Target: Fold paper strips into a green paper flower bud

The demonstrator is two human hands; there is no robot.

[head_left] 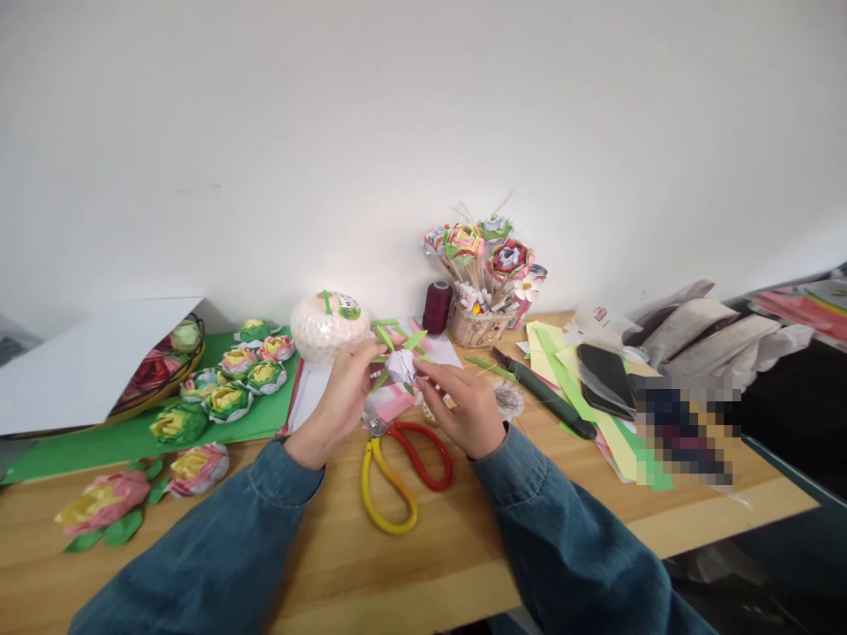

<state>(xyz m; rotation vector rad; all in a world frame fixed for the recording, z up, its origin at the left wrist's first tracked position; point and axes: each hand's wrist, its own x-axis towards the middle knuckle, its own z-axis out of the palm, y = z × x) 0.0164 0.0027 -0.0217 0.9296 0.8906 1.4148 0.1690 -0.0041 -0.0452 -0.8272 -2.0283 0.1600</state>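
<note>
Between my two hands is a small white paper flower (401,365) with green paper leaves spreading around it. My left hand (348,388) grips it from the left side, the thumb and fingers closed at its leaves. From the right, my right hand (467,406) pinches the flower's edge with thumb and forefinger. Below the hands on the table lie scissors (397,476) with one yellow and one red handle; their blades are largely hidden under paper scraps. A pink paper piece (393,404) lies just beneath the flower.
Several folded paper flowers (228,401) sit on green sheets at left, beside a foam-netted round fruit (329,326). Behind stand a dark thread spool (438,309) and a basket (483,328) of paper flowers. A cutter knife (549,397), paper strips and a phone (605,379) lie right.
</note>
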